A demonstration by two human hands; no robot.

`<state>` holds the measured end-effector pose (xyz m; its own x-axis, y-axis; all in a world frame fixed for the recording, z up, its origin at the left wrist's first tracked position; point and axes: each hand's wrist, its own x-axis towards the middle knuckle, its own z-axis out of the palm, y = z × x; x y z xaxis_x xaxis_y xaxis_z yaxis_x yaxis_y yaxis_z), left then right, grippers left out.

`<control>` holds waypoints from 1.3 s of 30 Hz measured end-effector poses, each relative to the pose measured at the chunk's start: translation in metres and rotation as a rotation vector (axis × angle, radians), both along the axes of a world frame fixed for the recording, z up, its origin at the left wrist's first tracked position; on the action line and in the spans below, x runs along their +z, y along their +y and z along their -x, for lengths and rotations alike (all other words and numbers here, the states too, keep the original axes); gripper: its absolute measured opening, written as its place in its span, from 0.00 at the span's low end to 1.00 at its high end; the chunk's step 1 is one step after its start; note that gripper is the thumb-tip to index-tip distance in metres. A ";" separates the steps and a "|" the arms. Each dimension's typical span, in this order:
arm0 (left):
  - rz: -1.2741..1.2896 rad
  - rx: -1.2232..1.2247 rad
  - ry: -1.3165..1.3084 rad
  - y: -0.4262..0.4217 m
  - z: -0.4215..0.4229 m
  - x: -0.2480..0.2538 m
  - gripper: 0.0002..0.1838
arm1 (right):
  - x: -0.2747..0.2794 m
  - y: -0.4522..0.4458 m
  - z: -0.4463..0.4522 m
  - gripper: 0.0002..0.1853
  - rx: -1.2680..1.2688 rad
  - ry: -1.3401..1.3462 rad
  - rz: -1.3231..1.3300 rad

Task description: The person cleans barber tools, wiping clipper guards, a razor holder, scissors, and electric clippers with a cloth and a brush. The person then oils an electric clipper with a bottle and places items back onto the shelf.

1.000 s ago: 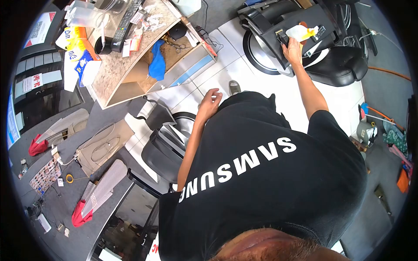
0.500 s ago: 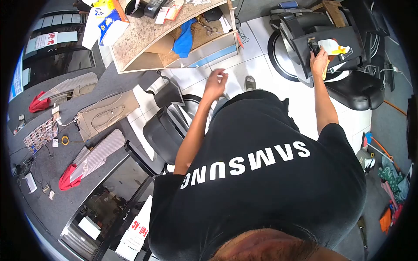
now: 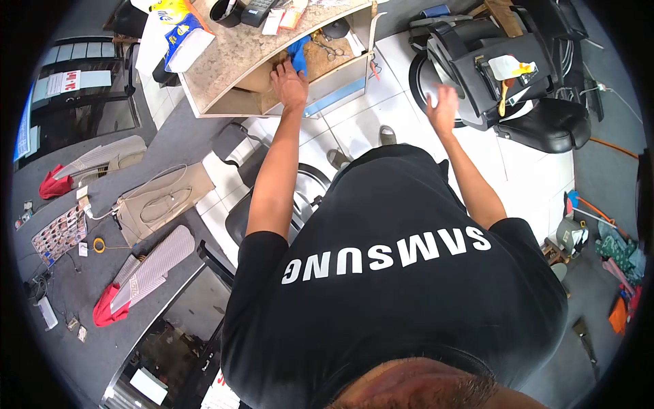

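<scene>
My left hand [image 3: 289,85] reaches into the open compartment of a wooden cabinet [image 3: 238,65]. Its fingers are spread at the edge of a blue cloth [image 3: 298,56], partly covering it. Whether they pinch the cloth is not clear. Scissors [image 3: 332,51] lie deeper in the same compartment. My right hand [image 3: 444,108] is raised over the floor with fingers apart, slightly blurred and holding nothing. To its right, a black device [image 3: 485,68], a white-and-yellow packet [image 3: 509,67] and a wooden-handled brush [image 3: 503,99] lie on the black salon chair.
A black stool seat [image 3: 552,126] stands at the right. On the cabinet top are a yellow-blue packet [image 3: 180,31], a dark cup [image 3: 225,12] and small boxes [image 3: 283,19]. The grey counter [image 3: 75,273] at left bears cables and folded striped cloths.
My left hand has moved forward into the cabinet compartment and reached the blue cloth. My right hand has let go of the black device on the chair and drawn back left.
</scene>
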<state>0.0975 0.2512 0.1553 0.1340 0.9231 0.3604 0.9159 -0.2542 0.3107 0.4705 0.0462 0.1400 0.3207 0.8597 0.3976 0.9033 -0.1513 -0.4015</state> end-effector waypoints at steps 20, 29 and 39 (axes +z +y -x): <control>0.285 -0.332 -0.582 -0.071 -0.044 0.050 0.10 | 0.192 0.007 0.027 0.27 0.112 1.219 0.730; 0.145 -0.335 0.088 0.042 -0.037 -0.021 0.22 | -0.050 -0.198 -0.049 0.31 -0.436 0.350 0.862; 0.251 -0.512 0.520 0.063 -0.045 0.012 0.20 | -0.078 -0.211 -0.043 0.32 -0.522 0.718 0.605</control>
<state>0.1427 0.3141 0.1678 0.6608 0.7465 -0.0780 0.7474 -0.6640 -0.0229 0.5137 -0.1647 0.0623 0.6946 0.5396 -0.4759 0.2520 -0.8020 -0.5416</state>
